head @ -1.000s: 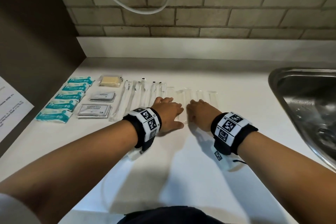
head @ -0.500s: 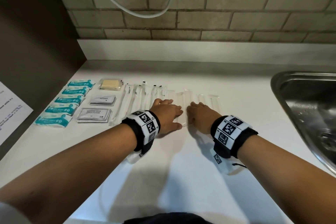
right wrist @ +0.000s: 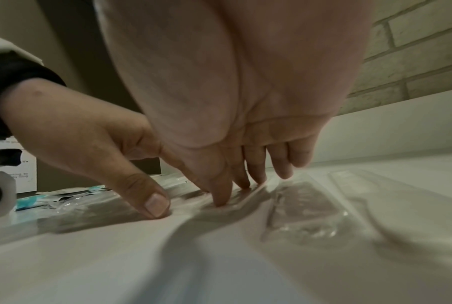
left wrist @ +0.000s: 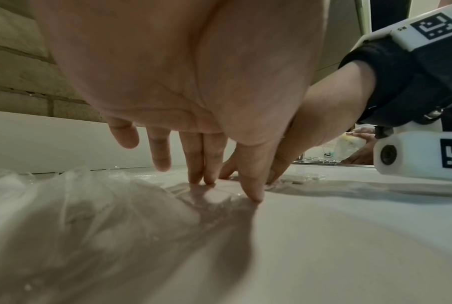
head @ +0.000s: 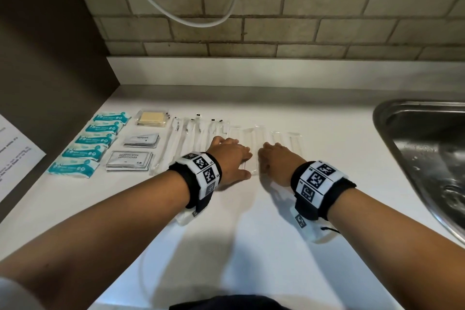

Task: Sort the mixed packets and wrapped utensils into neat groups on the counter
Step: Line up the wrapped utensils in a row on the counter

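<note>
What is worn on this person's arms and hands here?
Forearms and hands are bare. The left wrist and right wrist each carry a black fabric band with white plates printed with black square tags; a white camera housing hangs beneath.

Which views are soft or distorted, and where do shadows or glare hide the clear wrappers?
Head view: sharp, brick lines bow from the wide lens, clear wrappers nearly vanish against the white counter. Left wrist view: foreground plastic blurred, left hand shades it. Right wrist view: right hand looms soft; wrapper creases glint; hand shadows across the counter.
</note>
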The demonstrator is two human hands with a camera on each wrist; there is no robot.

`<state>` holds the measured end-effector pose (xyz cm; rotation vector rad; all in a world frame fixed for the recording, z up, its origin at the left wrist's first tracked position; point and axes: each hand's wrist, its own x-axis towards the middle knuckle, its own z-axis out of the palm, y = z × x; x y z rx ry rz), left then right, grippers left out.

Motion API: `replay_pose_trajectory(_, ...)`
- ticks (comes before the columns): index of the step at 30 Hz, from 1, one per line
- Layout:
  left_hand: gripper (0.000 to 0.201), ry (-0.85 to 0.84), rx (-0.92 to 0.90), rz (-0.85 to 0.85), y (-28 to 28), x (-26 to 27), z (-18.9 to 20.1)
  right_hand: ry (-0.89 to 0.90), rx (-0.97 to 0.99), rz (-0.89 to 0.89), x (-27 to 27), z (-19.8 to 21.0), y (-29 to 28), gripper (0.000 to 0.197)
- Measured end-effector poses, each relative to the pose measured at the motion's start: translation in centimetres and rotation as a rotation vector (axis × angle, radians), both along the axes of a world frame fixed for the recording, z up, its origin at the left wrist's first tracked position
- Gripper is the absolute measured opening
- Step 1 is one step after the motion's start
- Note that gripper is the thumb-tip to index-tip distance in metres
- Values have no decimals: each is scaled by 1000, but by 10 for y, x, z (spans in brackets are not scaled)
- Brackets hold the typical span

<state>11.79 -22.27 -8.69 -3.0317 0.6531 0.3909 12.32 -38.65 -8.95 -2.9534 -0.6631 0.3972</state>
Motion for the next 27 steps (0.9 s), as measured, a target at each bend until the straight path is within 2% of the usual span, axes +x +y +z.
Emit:
replay_pose_trajectory(13,48,13,-33,21,0,1,2,-13,18,-32,1,2,0,22)
replay_pose_trajectory(15,46,0,-38,21,-2,1,4,-11,14,-30,2,4,-3,28)
replay_pose_trajectory(17,43,-14,-49,10,-6,1,7,-26,2,-116,3,6,-7,35)
replay_pose_trajectory(19,49,-14,-68,-7,-15,1,11,-78,-48,-239,4,8,-12,33)
replay_pose_trajectory(22,55,-6,-63,-48,-37,2,17,48,-138,-354,7,12,-24,42)
replay_pose_trajectory(24,58,0,-31,-83,-52,2,18,119,-140,-382,9,11,-32,52)
replay_pose_trajectory(27,61,9,-9,-94,-68,2,12,112,-93,-344,11,2,-35,58)
